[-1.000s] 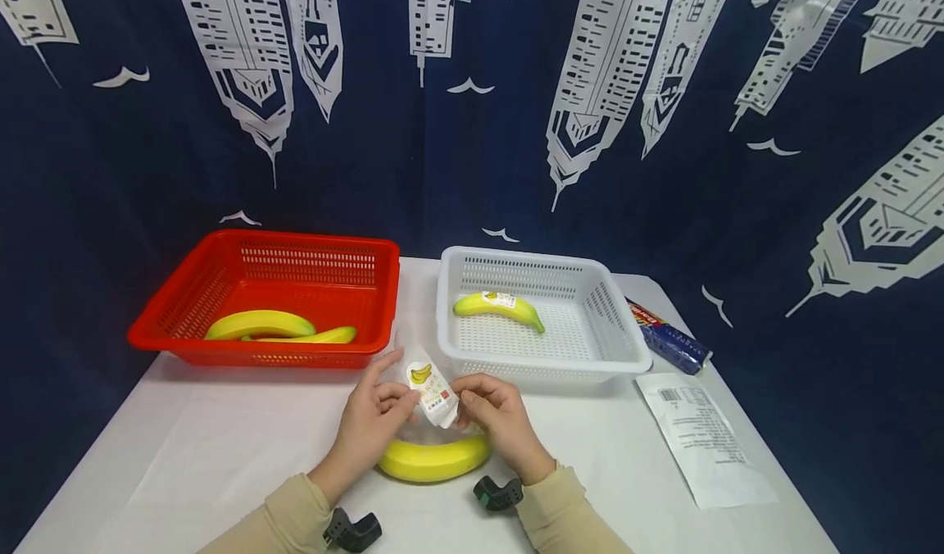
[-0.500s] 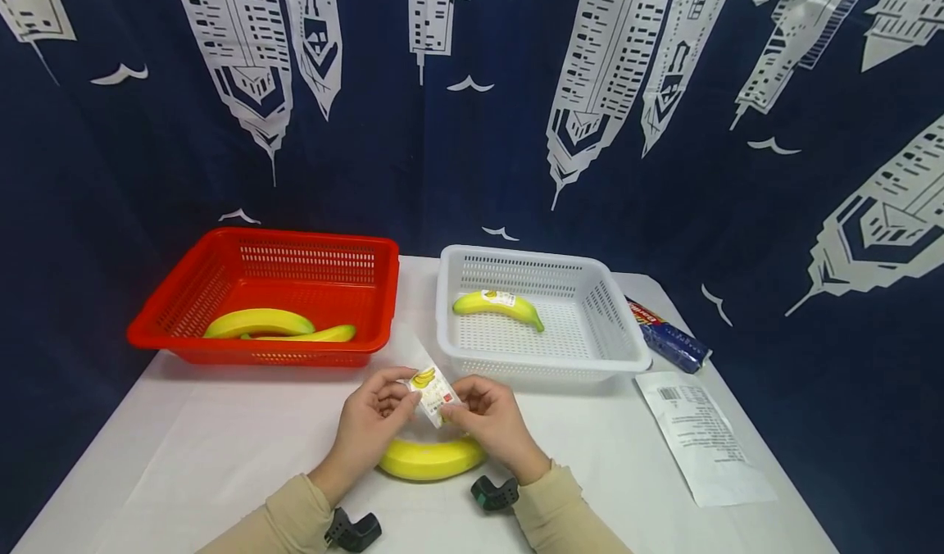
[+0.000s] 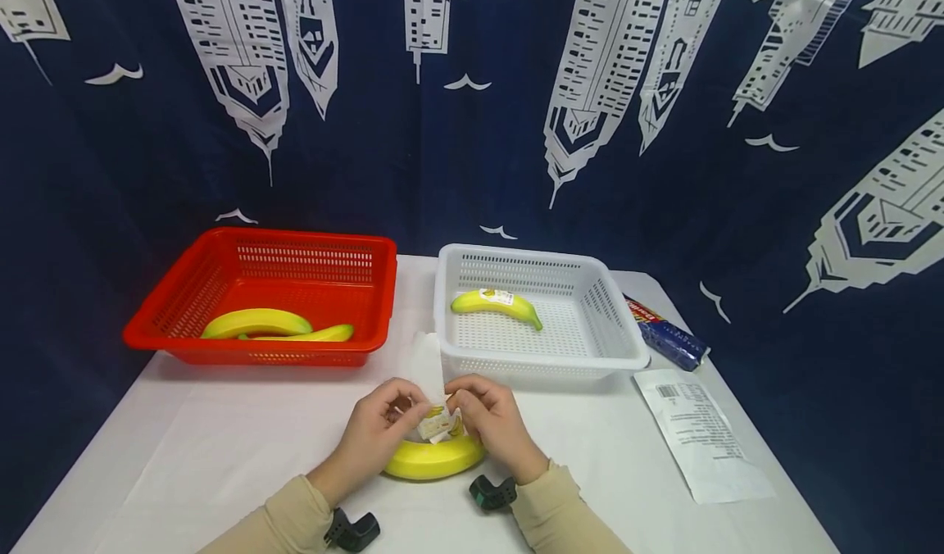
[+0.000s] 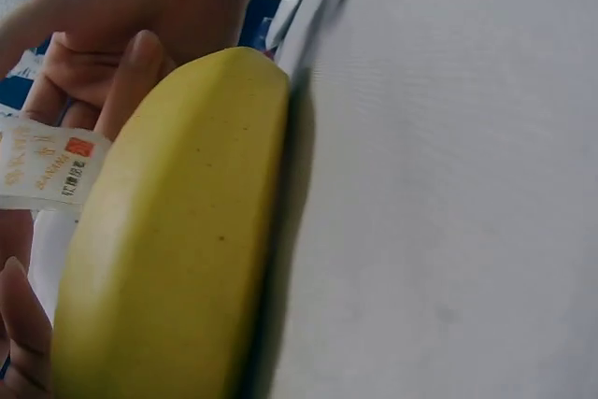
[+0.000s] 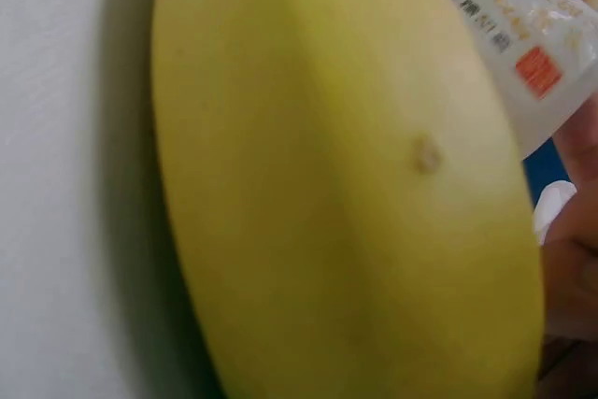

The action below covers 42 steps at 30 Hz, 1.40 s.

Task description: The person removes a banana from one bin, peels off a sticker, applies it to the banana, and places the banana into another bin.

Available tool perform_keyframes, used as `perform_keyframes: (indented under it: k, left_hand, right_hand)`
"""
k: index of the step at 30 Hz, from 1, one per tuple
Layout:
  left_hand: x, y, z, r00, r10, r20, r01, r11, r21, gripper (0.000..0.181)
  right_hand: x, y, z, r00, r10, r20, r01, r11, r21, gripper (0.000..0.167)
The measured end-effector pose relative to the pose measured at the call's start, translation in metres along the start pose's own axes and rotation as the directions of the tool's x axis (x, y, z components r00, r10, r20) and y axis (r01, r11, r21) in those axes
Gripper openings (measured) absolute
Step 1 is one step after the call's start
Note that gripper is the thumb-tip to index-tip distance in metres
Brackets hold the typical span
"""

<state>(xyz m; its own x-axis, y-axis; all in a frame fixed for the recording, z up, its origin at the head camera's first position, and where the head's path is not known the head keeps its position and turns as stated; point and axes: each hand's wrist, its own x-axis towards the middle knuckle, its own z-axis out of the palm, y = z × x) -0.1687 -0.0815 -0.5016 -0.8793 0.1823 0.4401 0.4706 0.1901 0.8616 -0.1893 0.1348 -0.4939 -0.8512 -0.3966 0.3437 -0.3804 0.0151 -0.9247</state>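
Note:
A white label strip [image 3: 426,365] with printed bananas is held up above a yellow banana [image 3: 435,459] lying on the table. My left hand [image 3: 376,427] pinches the strip from the left. From the right, my right hand [image 3: 497,423] pinches the edge of the banana label [image 3: 437,424], its fingertips close to the left hand's. The banana [image 4: 177,231] fills the middle of the left wrist view, beside the label's red-stamped end [image 4: 47,165]. In the right wrist view the label [image 5: 528,49] shows behind the banana [image 5: 346,193]. Fingers partly hide the strip.
Behind on the left, a red basket [image 3: 317,247] holds two bananas [image 3: 258,322]. A white basket [image 3: 538,364] holds one labelled banana [image 3: 496,305]. At right are a blue packet [image 3: 674,345] and a printed white sheet [image 3: 701,439]. A patterned dark-blue curtain [image 3: 457,169] hangs behind.
The label strip has been turned and lowered toward the banana, and its blank upper part now stands up between the hands. The right fingers have shifted on the label. The banana stays in place.

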Motion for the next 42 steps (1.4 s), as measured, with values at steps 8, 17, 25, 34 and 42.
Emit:
perform_keyframes:
  k: [8,17,25,34,42]
  left_hand:
    - [-0.002,0.000,0.002,0.991,0.114,0.068,-0.120,0.989,0.083,0.014]
    - [0.001,-0.004,0.001,0.981,0.132,-0.141,-0.115,0.986,0.125,0.028]
    - [0.004,-0.003,-0.001,0.972,0.033,-0.235,-0.029,0.999,0.022,0.020]
    - [0.005,-0.001,-0.003,0.964,-0.008,-0.265,-0.002,0.999,-0.039,0.033]
    - [0.007,0.001,-0.009,0.944,-0.079,-0.322,0.081,0.997,-0.010,0.012]
  right_hand:
    - [0.001,-0.002,0.002,0.993,0.062,-0.102,-0.062,0.998,-0.005,0.030]
    - [0.004,-0.001,-0.002,0.937,-0.011,-0.348,0.019,1.000,0.019,0.049]
    - [0.003,0.000,-0.003,0.888,-0.048,-0.457,0.066,0.997,0.024,0.040]
    - [0.001,-0.001,-0.009,0.803,-0.121,-0.583,0.115,0.992,-0.047,0.034]
    - [0.002,0.005,-0.012,0.869,-0.331,-0.368,0.204,0.917,-0.343,0.024]
